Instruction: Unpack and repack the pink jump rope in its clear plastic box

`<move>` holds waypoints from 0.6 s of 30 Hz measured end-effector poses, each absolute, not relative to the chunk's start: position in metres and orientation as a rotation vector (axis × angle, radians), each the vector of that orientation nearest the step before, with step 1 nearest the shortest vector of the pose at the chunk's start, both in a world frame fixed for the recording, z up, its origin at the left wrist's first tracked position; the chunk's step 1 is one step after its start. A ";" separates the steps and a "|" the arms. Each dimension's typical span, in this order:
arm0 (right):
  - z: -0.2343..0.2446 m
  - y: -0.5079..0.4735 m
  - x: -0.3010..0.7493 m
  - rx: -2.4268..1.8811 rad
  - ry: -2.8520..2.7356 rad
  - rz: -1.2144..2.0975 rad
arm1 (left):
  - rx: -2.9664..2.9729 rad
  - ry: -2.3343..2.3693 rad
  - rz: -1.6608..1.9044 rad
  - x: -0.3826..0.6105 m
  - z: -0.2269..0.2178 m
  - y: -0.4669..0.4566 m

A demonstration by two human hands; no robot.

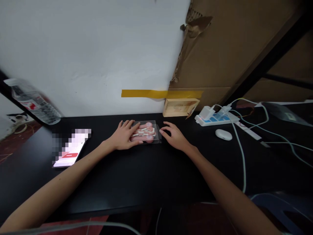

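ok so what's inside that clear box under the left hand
Inside the clear box are pink rounded pieces and small white strips. The left hand lies on its lid and hides the left part, so what sits there cannot be seen.

Improvised desk workspace: black desk [146, 176] against white wall [85, 49]; power strip [215, 119] with chargers [207, 112] right of the fingers [167, 128], phone [69, 148] and water bottle [34, 102] left, taped cardboard [232, 42] beyond.

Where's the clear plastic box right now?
Head view, centre of the black desk: the clear plastic box lies under the left hand, right hand at its right edge.
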State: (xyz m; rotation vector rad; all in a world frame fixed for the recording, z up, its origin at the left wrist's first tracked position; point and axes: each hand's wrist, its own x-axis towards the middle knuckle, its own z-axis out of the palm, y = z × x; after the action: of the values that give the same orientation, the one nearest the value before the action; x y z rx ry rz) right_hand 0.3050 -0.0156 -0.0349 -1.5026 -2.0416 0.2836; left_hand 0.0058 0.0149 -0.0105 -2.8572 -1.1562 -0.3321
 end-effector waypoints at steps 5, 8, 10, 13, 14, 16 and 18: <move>-0.035 -0.015 0.303 -1.471 -2.010 0.254 | -2.814 -1.226 -0.382 0.007 -0.011 0.013; -0.034 -0.015 0.302 -1.386 -1.987 0.331 | -2.810 -1.224 -0.385 0.009 -0.010 0.012; -0.032 -0.017 0.300 -1.325 -1.987 0.396 | -2.804 -1.215 -0.366 0.010 -0.010 0.012; -0.030 -0.020 0.299 -1.232 -2.083 0.498 | -2.795 -1.209 -0.331 0.011 -0.012 0.012; -0.030 -0.021 0.299 -1.205 -2.131 0.527 | -2.796 -1.206 -0.323 0.011 -0.013 0.012; -0.031 -0.023 0.298 -1.178 -2.222 0.560 | -2.799 -1.202 -0.316 0.011 -0.014 0.012; -0.033 -0.025 0.297 -1.187 -2.293 0.559 | -2.796 -1.207 -0.319 0.011 -0.015 0.012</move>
State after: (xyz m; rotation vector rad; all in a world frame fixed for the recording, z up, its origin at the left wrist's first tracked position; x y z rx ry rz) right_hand 0.2973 -0.0249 -0.0334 -1.1871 -2.2929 0.5594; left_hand 0.0114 0.0121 -0.0145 -2.7958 -1.2072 -0.3189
